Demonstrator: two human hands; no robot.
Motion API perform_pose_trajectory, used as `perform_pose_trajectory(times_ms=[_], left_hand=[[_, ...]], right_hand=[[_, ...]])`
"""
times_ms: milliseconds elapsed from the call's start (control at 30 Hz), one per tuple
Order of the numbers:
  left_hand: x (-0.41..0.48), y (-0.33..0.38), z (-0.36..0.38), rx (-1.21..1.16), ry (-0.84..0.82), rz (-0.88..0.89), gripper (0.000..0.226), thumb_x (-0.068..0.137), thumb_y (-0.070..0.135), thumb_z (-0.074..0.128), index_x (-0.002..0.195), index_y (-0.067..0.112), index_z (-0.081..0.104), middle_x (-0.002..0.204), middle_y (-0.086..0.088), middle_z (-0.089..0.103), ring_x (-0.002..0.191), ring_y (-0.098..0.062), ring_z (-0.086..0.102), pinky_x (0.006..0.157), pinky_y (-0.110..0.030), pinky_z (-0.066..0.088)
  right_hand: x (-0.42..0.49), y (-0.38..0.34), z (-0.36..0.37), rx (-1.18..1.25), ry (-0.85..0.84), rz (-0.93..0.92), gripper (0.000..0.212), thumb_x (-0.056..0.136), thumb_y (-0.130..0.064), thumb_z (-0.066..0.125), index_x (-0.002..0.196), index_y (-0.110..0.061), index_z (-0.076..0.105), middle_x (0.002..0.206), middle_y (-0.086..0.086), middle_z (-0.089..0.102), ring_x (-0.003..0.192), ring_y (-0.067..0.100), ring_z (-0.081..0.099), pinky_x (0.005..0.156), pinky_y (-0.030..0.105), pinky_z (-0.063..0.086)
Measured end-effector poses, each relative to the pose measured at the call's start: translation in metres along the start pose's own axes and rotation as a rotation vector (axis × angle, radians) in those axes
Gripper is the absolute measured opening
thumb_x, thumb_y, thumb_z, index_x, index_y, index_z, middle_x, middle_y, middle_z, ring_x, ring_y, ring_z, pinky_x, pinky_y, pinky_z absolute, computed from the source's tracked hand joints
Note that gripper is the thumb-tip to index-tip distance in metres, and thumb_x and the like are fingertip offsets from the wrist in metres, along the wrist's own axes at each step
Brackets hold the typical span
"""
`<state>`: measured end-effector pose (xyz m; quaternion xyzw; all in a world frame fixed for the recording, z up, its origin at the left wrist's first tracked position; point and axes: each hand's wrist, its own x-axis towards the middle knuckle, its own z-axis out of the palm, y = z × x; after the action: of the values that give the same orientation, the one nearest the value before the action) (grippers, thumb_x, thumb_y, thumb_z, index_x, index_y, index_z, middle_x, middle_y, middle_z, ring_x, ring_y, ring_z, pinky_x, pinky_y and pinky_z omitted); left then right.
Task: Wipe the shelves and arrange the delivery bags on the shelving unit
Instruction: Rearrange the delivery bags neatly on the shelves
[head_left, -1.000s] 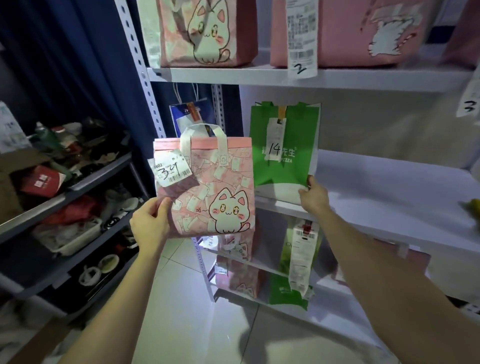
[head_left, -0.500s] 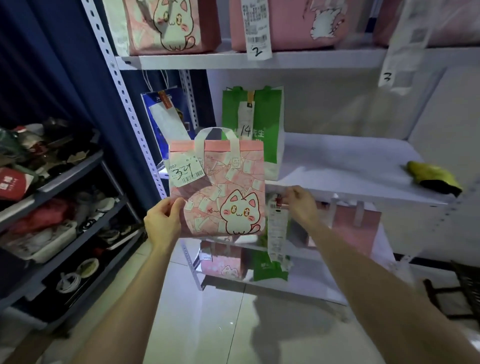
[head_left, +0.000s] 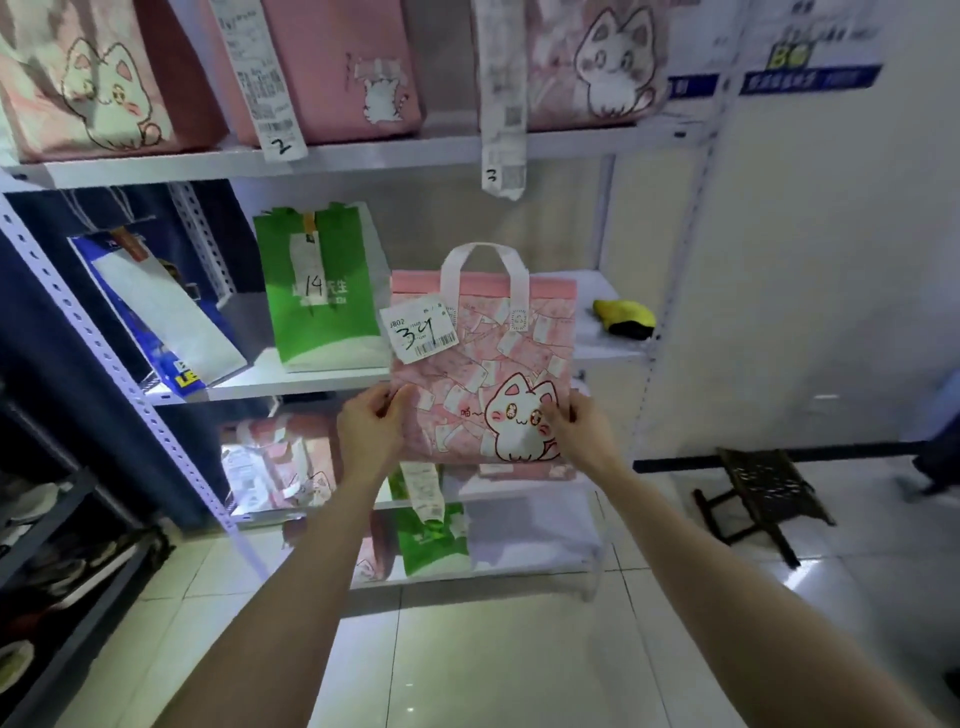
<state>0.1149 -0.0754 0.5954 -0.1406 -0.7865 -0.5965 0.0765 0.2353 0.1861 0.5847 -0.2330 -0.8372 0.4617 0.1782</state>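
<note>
Before a white metal shelf (head_left: 332, 382), left hand (head_left: 370, 432) and right hand (head_left: 577, 432) pinch a pink cat-print fabric bag (head_left: 485, 374) upright by its lower corners.

Both arms stretch forward. The left hand (head_left: 370, 431) grips the pink bag's (head_left: 483, 374) lower left edge (fingers curled); the right hand (head_left: 582, 431) grips its lower right.

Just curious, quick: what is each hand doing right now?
Left hand: grips the pink cat bag at its lower left edge.
Right hand: grips its lower right edge.
</note>
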Motion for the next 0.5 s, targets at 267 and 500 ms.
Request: perform_pose_trajectory(times_ms=[267, 500], left_hand=[[0.072, 0.026, 0.06, 0.168, -0.177, 0.077, 0.018, 0.108, 0.015, 0.058, 0.1, 0.02, 0.074, 0.094, 0.0, 0.078, 0.083, -0.019, 0.074, 0.071, -0.037, 0.061], [0.157, 0.022, 0.088, 0.103, -0.23, 0.047, 0.042, 0.098, -0.004, 0.059, 0.131, 0.019, 0.071, 0.116, 0.005, 0.079, 0.098, -0.011, 0.076, 0.081, -0.029, 0.066]], right_hand=[[0.066, -0.006, -0.044, 0.059, 0.134, -0.019, 0.028, 0.109, -0.028, 0.053, 0.093, -0.008, 0.066, 0.087, 0.01, 0.073, 0.081, 0.03, 0.068, 0.063, 0.035, 0.046], [0.153, -0.025, -0.037, 0.049, 0.178, -0.092, 0.018, 0.111, -0.028, 0.05, 0.114, -0.024, 0.068, 0.087, -0.005, 0.071, 0.079, 0.019, 0.067, 0.065, 0.031, 0.052]])
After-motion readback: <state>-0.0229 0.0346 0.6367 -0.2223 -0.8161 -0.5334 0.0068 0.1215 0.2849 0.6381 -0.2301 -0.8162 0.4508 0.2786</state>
